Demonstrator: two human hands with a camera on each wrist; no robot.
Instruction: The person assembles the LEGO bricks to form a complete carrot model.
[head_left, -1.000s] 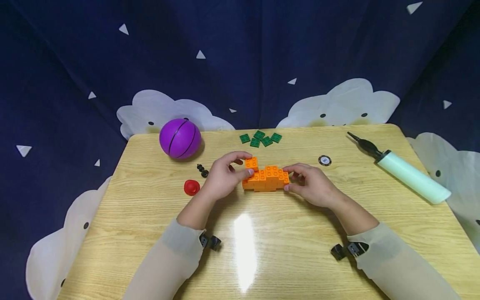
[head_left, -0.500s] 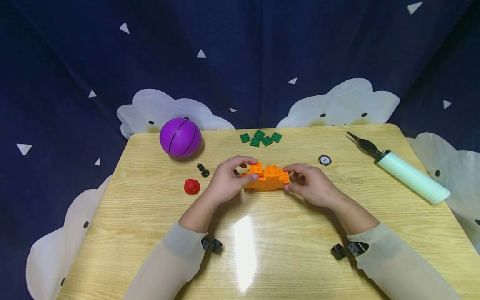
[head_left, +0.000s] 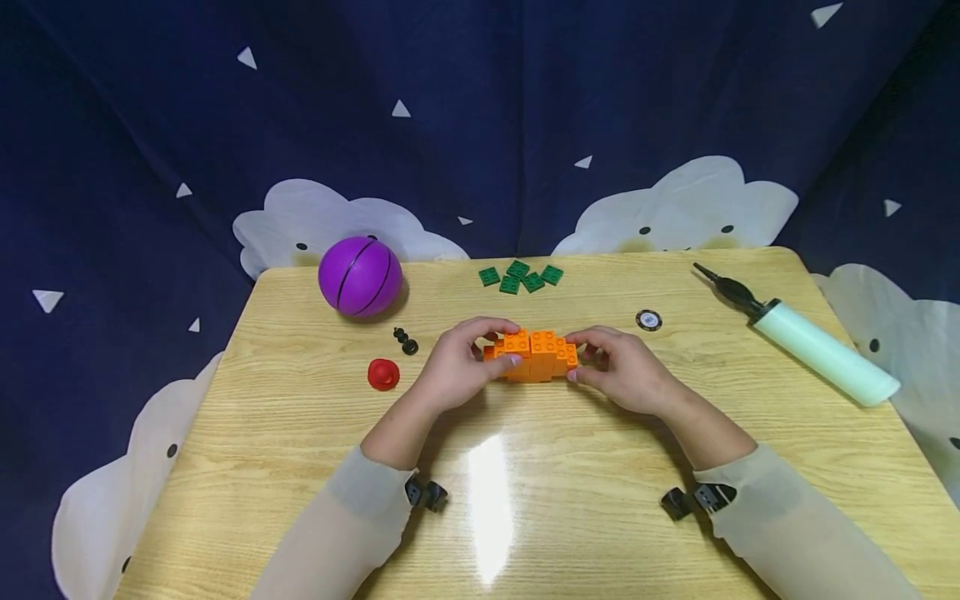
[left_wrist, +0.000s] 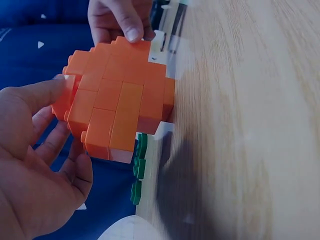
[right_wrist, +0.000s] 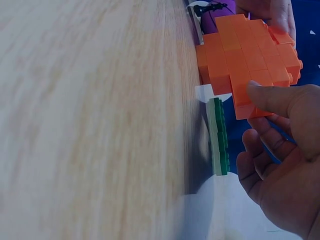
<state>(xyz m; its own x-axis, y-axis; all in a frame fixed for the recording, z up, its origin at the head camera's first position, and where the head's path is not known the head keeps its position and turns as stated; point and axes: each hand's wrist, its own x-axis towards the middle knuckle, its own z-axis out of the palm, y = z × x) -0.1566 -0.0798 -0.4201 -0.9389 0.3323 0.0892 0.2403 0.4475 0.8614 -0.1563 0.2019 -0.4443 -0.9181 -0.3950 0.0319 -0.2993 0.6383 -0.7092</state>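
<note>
A stepped build of orange toy bricks (head_left: 542,367) stands at the middle of the wooden table. My left hand (head_left: 456,367) pinches a small orange brick (head_left: 516,341) between thumb and fingers, at the left part of the build's top. In the left wrist view this brick (left_wrist: 65,97) sits at the studded upper side, slightly tilted against the bricks below. My right hand (head_left: 628,375) holds the right end of the build; the right wrist view has its thumb on the near face of the orange build (right_wrist: 245,57) and fingers curled behind.
Several green bricks (head_left: 517,269) lie behind the build. A purple ball (head_left: 361,277), a black chess pawn (head_left: 406,341) and a small red hat (head_left: 383,375) are to the left. Rightward lie a poker chip (head_left: 648,320) and a hand pump (head_left: 821,352).
My left hand has moved right and down with the orange brick, from above the build's left end to its top beside the raised middle. My right hand stays put.
</note>
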